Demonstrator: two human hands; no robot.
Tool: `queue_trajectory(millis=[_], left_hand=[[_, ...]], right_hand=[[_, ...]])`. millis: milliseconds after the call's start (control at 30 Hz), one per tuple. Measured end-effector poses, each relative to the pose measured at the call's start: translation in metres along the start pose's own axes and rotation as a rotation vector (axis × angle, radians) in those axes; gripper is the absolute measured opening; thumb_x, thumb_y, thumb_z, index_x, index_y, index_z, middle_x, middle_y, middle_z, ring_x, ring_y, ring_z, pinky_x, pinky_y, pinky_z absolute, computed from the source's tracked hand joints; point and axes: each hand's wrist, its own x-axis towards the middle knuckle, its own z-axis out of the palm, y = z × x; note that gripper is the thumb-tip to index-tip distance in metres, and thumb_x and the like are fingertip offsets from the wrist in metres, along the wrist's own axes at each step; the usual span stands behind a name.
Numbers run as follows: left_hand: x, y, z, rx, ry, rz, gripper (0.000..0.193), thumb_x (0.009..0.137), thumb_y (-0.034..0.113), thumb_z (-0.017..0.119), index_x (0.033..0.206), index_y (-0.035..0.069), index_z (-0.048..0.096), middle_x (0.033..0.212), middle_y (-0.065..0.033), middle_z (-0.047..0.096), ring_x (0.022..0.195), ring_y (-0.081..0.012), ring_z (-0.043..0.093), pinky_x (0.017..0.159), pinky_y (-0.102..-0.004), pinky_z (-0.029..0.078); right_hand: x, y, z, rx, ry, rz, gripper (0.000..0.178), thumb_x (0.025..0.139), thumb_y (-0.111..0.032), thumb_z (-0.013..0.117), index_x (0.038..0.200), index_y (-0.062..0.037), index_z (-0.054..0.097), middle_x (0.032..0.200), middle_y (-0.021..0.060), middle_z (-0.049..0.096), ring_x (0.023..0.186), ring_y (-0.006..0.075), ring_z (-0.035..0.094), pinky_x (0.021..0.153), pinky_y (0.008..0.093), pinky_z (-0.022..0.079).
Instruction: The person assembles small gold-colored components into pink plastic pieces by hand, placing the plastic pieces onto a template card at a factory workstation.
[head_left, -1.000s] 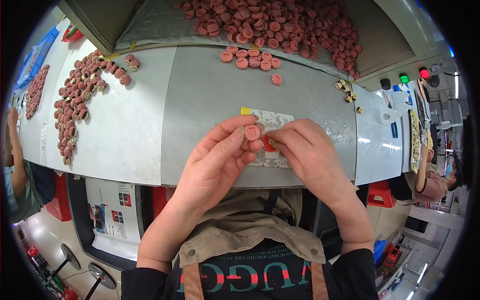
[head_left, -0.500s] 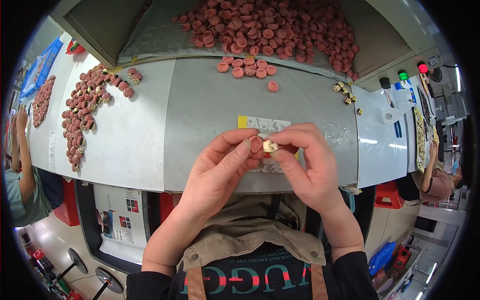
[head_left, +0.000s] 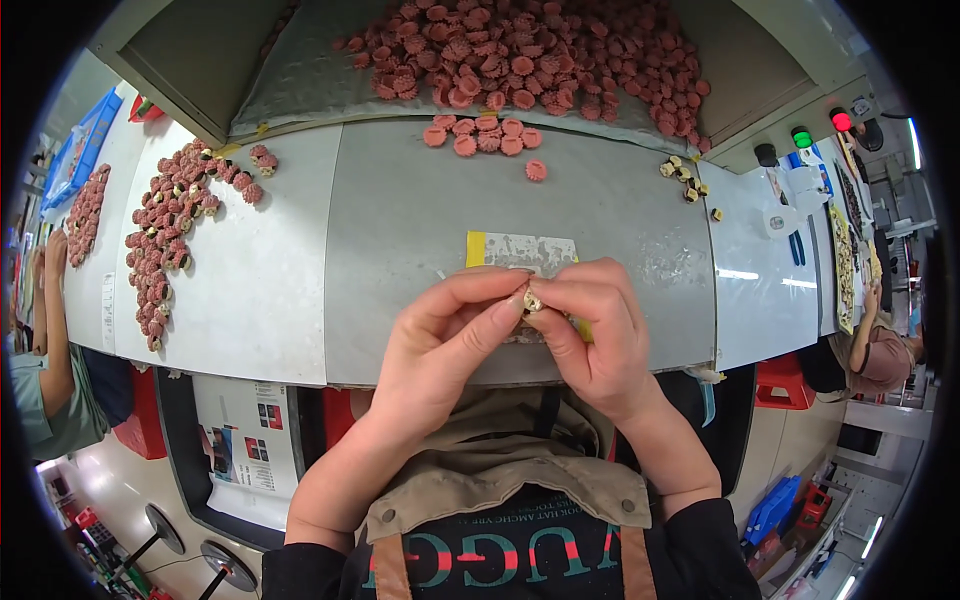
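Note:
Both hands meet over the middle of the bench, fingertips pressed together. My left hand (head_left: 440,335) pinches a small pink cup-shaped piece with a scalloped rim, now almost wholly hidden by the fingers. Between the thumb and forefinger of my right hand (head_left: 597,325) is a small cream-and-dark piece (head_left: 532,299), held right against the pink one. Under the hands lies a flat sheet (head_left: 520,246) with a yellow strip (head_left: 475,250) at its left edge. Farther off sits a loose group of pink scalloped cups (head_left: 487,140), with a single pink cup (head_left: 536,170) closer in.
A large heap of pink cups (head_left: 500,55) fills the open-fronted cabinet behind. Several cream-and-dark pieces (head_left: 684,178) lie at the back right. Joined pink-and-cream pieces (head_left: 160,220) spread over the left bench. Other people work at both sides; a red stool (head_left: 783,382) stands at right.
My hands have come together, and the right hand has brought the cream-and-dark piece against the pink cup, which the fingers now cover. The whole view has shifted slightly.

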Motion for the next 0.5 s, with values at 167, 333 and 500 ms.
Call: queue_trajectory(millis=[167, 333, 500], left_hand=[[-0.001, 0.011, 0.005, -0.030, -0.086, -0.184, 0.038, 0.091, 0.005, 0.060, 0.126, -0.001, 0.048, 0.111, -0.0082, 0.059, 0.106, -0.0140, 0.057, 0.090, -0.0265, 0.048], [-0.005, -0.011, 0.015, 0.252, -0.069, 0.018, 0.051, 0.086, 0.001, 0.064, 0.131, 0.000, 0.041, 0.105, -0.0095, 0.061, 0.097, -0.0146, 0.062, 0.085, -0.0261, 0.050], [-0.003, -0.032, 0.019, 0.543, -0.125, 0.154, 0.053, 0.083, -0.008, 0.061, 0.131, 0.000, 0.039, 0.107, -0.0098, 0.059, 0.097, -0.0127, 0.058, 0.083, -0.0252, 0.050]], right_hand=[[0.002, -0.013, -0.004, 0.058, -0.004, 0.114, 0.038, 0.073, -0.011, 0.079, 0.106, -0.0055, 0.061, 0.098, 0.0075, 0.057, 0.087, 0.0220, 0.056, 0.073, 0.0299, 0.049], [-0.014, 0.010, -0.004, -0.003, -0.048, -0.008, 0.044, 0.064, -0.008, 0.083, 0.102, -0.0062, 0.063, 0.095, 0.0051, 0.055, 0.081, 0.0185, 0.056, 0.066, 0.0272, 0.048], [-0.024, 0.023, -0.007, -0.022, 0.007, 0.000, 0.041, 0.060, -0.005, 0.083, 0.095, -0.0062, 0.063, 0.087, 0.0039, 0.055, 0.071, 0.0182, 0.055, 0.056, 0.0284, 0.046]])
